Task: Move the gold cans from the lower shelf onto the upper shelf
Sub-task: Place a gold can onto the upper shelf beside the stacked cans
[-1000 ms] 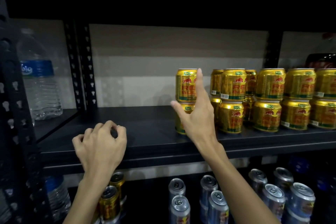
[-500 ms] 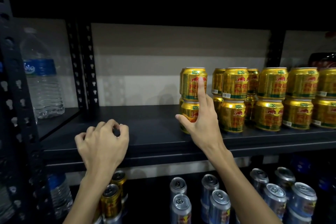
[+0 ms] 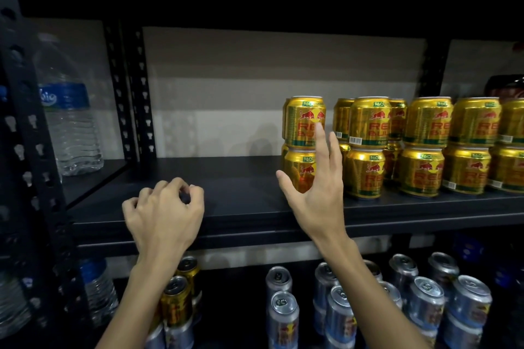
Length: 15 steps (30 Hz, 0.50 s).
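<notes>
Several gold cans stand two high on the right half of the upper shelf (image 3: 226,207). The leftmost stack (image 3: 304,122) is directly behind my right hand (image 3: 314,187), whose fingers are straight and spread, just in front of the cans and holding nothing. My left hand (image 3: 164,215) hovers over the shelf's front edge with its fingers curled and nothing in them. On the lower shelf, two gold cans (image 3: 177,300) stand behind my left forearm.
Several silver cans (image 3: 425,297) fill the lower shelf at right. A clear water bottle (image 3: 68,122) stands in the left bay behind a black perforated upright (image 3: 133,93); more bottles sit below. The upper shelf's left half is bare.
My right hand has drawn back slightly from the leftmost gold stack, its fingers still straight. The view shifted a little left. My left hand stayed over the shelf edge.
</notes>
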### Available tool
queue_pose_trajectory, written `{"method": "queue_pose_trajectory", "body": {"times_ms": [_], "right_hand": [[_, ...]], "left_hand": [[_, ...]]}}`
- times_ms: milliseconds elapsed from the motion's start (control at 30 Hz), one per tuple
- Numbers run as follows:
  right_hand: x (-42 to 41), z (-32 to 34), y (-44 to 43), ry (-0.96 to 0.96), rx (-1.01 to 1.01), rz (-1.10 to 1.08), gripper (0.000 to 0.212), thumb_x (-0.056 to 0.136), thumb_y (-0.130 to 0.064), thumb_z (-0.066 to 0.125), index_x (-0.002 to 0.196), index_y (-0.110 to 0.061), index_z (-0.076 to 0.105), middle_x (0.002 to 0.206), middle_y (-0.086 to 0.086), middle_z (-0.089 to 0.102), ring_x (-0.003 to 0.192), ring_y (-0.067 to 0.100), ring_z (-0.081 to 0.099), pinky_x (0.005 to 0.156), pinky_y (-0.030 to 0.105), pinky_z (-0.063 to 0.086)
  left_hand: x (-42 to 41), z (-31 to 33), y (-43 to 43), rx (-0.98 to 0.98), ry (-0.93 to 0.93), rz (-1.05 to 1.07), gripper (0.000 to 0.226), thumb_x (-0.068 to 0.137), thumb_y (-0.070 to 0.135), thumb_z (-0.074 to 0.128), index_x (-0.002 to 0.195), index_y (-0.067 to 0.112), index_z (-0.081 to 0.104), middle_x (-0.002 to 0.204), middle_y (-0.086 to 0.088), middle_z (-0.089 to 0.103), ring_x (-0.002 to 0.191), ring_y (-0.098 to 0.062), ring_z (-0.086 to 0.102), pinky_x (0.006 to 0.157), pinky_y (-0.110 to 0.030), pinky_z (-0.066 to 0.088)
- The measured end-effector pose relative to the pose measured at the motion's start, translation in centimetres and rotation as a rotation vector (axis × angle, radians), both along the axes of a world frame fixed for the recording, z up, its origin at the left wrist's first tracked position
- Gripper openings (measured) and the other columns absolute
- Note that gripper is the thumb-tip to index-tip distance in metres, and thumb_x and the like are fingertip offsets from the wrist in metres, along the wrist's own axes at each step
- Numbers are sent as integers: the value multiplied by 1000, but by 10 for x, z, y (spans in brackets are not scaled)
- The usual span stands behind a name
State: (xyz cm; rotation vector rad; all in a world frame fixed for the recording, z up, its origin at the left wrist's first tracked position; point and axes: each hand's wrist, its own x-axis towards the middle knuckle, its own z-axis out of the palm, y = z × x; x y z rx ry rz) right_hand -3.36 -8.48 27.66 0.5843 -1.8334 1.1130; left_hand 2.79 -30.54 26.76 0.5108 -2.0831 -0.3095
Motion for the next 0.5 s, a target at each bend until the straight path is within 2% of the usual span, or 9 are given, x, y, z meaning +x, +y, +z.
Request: {"method": "queue_pose_trajectory", "body": {"times_ms": [100,233,300,367,433,500], "right_hand": [[4,-12,-6,83,-62,-12,91,91,-30,75,159,-39,15,169,7,12,157,21,9,121,50,33],[15,-35,-20,270,-162,-2,68,91,-19,69,150,-19,35,160,21,26,153,34,23,117,50,39],[25,-55,-32,396,-123,20,55,90,-12,67,140,-12,45,152,25,36,148,41,30,120,48,35],[37,-79,-48,455,-45,112,43,91,-7,65,132,-8,51,145,22,43,144,41,37,119,45,35],[52,-105,-69,425,15,234,36,92,-6,63,127,-7,55,140,19,49,143,37,42,116,43,39],[63,-130,-90,337,47,350,35,90,-3,64,124,-7,59,137,19,54,141,35,46,114,42,41]], "left_hand": [[2,-3,0,-28,20,-17,33,89,41,38,72,24,62,70,9,52,72,-17,47,81,-40,32],[10,-20,-6,-169,172,-118,30,91,31,43,78,20,67,74,6,64,72,-18,56,82,-39,33],[15,-35,-13,-217,289,-224,29,94,28,44,88,17,70,89,4,70,84,-19,61,87,-36,32],[20,-55,-24,-262,403,-331,28,94,22,46,102,11,71,109,-3,70,105,-22,61,101,-35,31],[24,-84,-36,-337,445,-354,33,93,15,49,121,7,64,131,-13,60,130,-26,49,114,-41,27],[31,-119,-53,-376,441,-337,38,92,13,50,130,8,54,144,-19,47,141,-27,37,113,-45,30]]}}
